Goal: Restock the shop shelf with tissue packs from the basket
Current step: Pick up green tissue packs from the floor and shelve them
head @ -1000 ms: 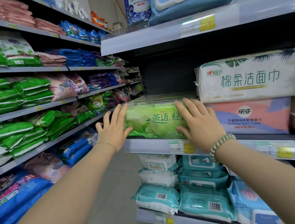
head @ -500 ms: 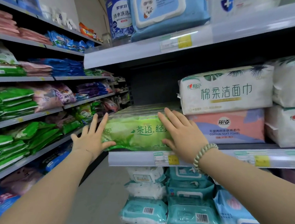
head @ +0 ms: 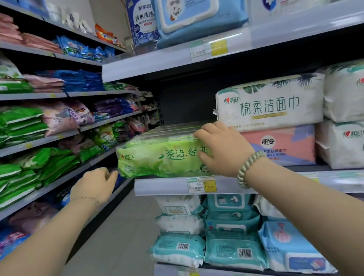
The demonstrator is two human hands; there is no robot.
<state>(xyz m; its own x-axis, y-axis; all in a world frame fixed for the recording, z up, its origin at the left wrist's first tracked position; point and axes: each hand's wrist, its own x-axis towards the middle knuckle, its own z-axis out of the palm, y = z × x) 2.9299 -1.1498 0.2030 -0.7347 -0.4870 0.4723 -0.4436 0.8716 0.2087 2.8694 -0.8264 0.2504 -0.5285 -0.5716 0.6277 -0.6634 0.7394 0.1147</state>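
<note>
A green tissue pack (head: 156, 159) lies at the left end of the middle shelf (head: 165, 187), its front face at the shelf edge. My right hand (head: 223, 149) grips the pack's right front corner, fingers curled over the top edge and thumb on the front face. My left hand (head: 95, 185) hangs lower, just left of the pack's bottom left corner, with fingers loosely curled and nothing in them. The basket is out of view.
Right of the green pack a white tissue pack (head: 269, 102) sits on a pink one (head: 286, 146), with more white packs (head: 351, 144) beyond. Wet wipes (head: 233, 249) fill the shelf below. Aisle racks with green bags (head: 12, 129) line the left; grey floor (head: 119, 240) lies between.
My left hand has come off the pack's left front and dropped below its corner. My right hand went from flat on the front to curled over the top edge.
</note>
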